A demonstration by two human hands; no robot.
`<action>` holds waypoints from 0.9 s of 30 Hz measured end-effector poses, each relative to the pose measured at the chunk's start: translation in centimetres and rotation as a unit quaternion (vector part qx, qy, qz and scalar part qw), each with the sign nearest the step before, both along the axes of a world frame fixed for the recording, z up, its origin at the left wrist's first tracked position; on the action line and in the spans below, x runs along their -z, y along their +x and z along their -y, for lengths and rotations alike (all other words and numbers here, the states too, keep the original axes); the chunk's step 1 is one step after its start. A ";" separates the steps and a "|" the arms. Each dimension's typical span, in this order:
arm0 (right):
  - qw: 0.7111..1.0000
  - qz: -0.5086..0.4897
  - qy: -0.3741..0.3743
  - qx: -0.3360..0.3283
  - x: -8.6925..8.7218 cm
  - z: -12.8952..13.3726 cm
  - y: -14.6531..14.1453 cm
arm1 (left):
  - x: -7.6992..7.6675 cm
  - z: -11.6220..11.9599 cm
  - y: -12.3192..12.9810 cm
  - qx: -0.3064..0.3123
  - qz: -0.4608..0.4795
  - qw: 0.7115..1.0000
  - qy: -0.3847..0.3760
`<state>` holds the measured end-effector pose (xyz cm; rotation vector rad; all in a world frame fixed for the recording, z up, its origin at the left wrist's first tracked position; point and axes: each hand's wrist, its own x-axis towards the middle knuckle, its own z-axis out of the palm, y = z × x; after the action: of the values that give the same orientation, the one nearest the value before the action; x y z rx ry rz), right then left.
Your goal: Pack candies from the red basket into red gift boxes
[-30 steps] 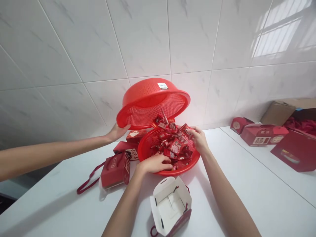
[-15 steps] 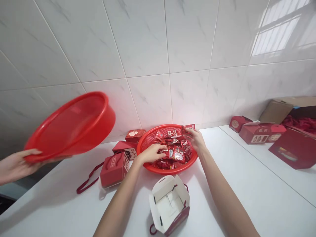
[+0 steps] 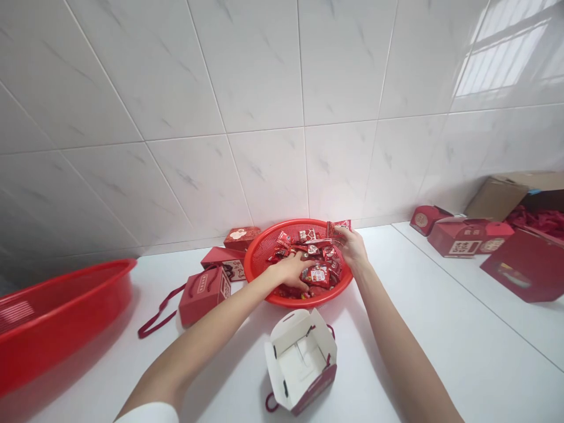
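A round red basket (image 3: 254,258) full of red-wrapped candies (image 3: 319,275) stands by the wall. Inside it my left hand (image 3: 291,271) lies on the candies with its fingers spread. At the basket's right rim my right hand (image 3: 350,244) is closed on red candy packets (image 3: 339,225), which stick out above the fingers. In front of the basket stands an open box (image 3: 302,364), white inside and dark red outside, with nothing visible in it.
Left of the basket are a red box with a strap (image 3: 205,294) and more red boxes (image 3: 241,238). A large red basin (image 3: 79,311) rests at the far left. Several red boxes (image 3: 460,237) and a cardboard carton (image 3: 497,197) stand at the right.
The red basin has come down from the air to the left, and the other person's hands are out of view. My left hand has moved slightly right and spread its fingers.
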<state>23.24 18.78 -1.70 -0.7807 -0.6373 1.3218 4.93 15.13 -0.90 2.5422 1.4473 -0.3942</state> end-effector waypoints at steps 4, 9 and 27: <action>1.000 0.014 0.000 -0.001 -0.1 0.2 -0.1 | -0.4 0.1 0.4 -0.013 -0.015 0.999 0.030; 1.000 0.028 0.000 -0.002 -0.2 0.3 -0.1 | -0.8 -0.1 -0.1 -0.009 0.027 0.999 0.033; 0.993 0.102 0.021 -0.055 -0.3 0.6 0.0 | -0.4 -1.4 -3.7 -0.143 0.361 0.917 0.086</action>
<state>23.21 18.20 -1.39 -0.8630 -0.8779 1.3343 1.26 16.51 -0.54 2.1506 1.5242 0.6764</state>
